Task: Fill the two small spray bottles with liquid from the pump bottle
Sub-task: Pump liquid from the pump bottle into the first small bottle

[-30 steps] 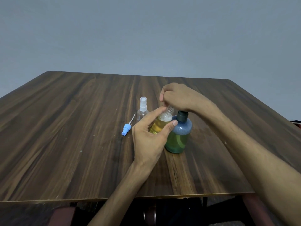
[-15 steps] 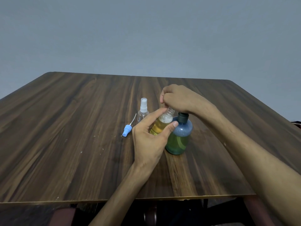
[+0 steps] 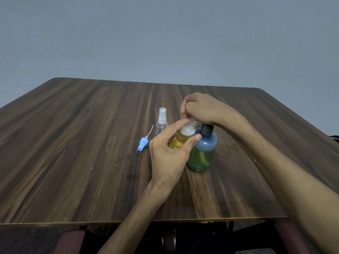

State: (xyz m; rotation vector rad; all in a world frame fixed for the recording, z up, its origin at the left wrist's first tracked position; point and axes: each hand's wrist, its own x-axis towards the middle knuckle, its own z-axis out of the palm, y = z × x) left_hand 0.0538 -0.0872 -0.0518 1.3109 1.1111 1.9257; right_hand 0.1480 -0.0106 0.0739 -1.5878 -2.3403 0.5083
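Note:
My left hand (image 3: 168, 154) grips a small uncapped spray bottle (image 3: 183, 138), tilted and mostly full of yellow liquid with foam on top. Its open neck sits right under my right hand (image 3: 201, 109), whose curled fingers cover the pump head of the blue-green pump bottle (image 3: 202, 153); the spout itself is hidden. The pump bottle stands upright, touching the small bottle. Just behind and to the left stands a second small spray bottle (image 3: 161, 125), clear, with its white sprayer on.
A blue sprayer top (image 3: 142, 143) with its thin dip tube lies on the dark wooden table (image 3: 73, 162), left of the bottles. The table's front edge runs close to my forearms. A plain grey wall stands behind.

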